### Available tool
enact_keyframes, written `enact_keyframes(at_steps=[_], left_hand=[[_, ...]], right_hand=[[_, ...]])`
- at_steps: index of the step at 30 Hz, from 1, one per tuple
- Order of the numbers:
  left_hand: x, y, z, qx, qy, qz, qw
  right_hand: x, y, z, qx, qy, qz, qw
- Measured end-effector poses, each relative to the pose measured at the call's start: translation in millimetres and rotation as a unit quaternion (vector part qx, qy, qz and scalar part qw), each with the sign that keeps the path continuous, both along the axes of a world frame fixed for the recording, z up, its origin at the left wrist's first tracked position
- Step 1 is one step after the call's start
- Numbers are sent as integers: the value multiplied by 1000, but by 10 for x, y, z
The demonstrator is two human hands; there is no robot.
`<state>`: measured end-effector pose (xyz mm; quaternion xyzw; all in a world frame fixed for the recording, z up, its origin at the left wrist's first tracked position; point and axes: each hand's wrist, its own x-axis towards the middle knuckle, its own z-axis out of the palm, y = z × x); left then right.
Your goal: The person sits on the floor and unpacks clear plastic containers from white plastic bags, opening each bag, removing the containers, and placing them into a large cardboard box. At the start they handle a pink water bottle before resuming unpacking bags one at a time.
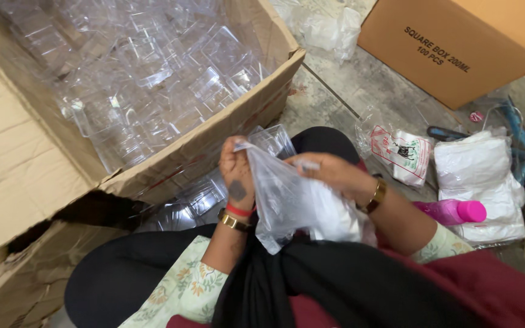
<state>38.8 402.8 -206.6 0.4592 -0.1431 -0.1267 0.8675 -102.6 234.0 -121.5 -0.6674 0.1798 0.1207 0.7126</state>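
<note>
Both hands, left hand (237,173) and right hand (329,172), pinch clear plastic bag (287,200) at mouth, beside big carton (214,136). Bag thin, soft, slippery, probably light; best hold by rim.

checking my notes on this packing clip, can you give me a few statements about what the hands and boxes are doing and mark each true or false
1. Both hands hold a clear plastic bag over the lap. True: the left hand and right hand each grip its top edge.
2. The large open cardboard box is full of pink bottles. False: it holds clear plastic containers.
3. A pink bottle lies on the floor near the right arm. True.
4. The closed cardboard box at upper right has its flaps open. False: it is shut.
5. The left wrist is bare. False: it wears a gold bangle and a red band.
</note>
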Motion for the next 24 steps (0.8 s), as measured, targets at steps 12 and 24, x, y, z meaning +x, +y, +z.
enact_keyframes(at_steps=[12,24], left_hand=[[-131,310,521,126,-36,82,988],[-21,561,156,169,8,184,968]], right_hand=[[84,-1842,-827,235,-12,-434,870],[1404,-2484,-1996,-171,104,-229,953]])
